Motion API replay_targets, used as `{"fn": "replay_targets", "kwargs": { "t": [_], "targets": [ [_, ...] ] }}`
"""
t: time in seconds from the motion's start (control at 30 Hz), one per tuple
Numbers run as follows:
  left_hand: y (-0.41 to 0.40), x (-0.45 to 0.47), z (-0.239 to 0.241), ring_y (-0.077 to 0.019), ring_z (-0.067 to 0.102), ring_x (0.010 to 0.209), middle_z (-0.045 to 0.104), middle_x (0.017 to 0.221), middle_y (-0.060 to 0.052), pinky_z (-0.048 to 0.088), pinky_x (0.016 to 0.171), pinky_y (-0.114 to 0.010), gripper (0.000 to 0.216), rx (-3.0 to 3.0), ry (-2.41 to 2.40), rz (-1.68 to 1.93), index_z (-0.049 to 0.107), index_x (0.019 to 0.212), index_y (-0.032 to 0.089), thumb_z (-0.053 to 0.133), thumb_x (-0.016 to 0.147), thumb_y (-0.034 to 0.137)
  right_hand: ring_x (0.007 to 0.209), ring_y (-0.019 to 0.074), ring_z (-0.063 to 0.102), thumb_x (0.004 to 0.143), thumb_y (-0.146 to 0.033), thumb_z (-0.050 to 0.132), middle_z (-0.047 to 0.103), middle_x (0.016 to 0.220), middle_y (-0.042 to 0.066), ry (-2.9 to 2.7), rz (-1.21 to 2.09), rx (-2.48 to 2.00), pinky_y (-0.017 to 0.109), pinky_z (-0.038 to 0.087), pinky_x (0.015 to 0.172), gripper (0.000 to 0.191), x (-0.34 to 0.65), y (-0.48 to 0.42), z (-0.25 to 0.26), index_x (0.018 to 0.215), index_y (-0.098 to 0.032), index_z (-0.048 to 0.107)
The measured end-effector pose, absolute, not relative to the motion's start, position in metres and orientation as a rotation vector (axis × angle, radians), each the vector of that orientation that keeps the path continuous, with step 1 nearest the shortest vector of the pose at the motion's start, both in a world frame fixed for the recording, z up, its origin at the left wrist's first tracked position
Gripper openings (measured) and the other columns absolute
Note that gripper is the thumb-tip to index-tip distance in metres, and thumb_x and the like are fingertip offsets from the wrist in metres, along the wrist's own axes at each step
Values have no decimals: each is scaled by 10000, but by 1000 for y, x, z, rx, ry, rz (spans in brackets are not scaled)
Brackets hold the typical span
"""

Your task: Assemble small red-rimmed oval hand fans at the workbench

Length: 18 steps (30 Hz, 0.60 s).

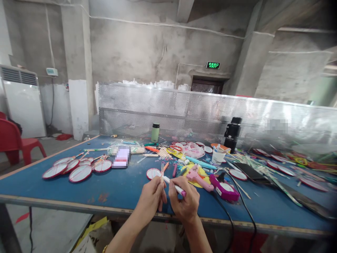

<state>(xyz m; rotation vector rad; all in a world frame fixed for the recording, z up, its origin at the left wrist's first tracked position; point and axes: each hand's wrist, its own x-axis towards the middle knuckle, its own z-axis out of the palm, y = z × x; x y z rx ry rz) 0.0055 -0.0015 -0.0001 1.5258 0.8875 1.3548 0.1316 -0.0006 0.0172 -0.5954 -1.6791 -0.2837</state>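
Note:
Near the table's front edge, my left hand (151,196) pinches a flat wooden craft stick (162,172) upright. My right hand (185,198) grips a white marker pen (175,186) with a magenta end, its other end at the stick. Whether it touches the stick I cannot tell. Just behind my left hand lies a white disc with a red rim (152,173), partly hidden. An orange pen-like piece (165,166) stands out beside the stick. To the right of my right hand rest a pink glue gun (198,178) and a magenta device with a white label (225,188).
Several red-rimmed discs (80,173) lie at left, near a phone (121,157). A green bottle (155,133), a black flask (232,135) and a white cup (218,155) stand farther back. Loose sticks (164,153) and scissors (176,149) clutter the middle. Black cables (246,207) cross the front edge.

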Motion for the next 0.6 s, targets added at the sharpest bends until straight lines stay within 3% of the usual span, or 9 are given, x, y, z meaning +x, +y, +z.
{"fn": "replay_targets", "kwargs": {
  "t": [0.6],
  "targets": [
    [-1,4,-2,-70,423,324,572,546,42,265,347,-177,312,1517,893,1348,482,794,194,444,904,484,544,97,509,852,-102,544,563,636,-21,-1635,-326,-588,229,407,565,101,131,-2,19,805,-187,571]
  ]
}}
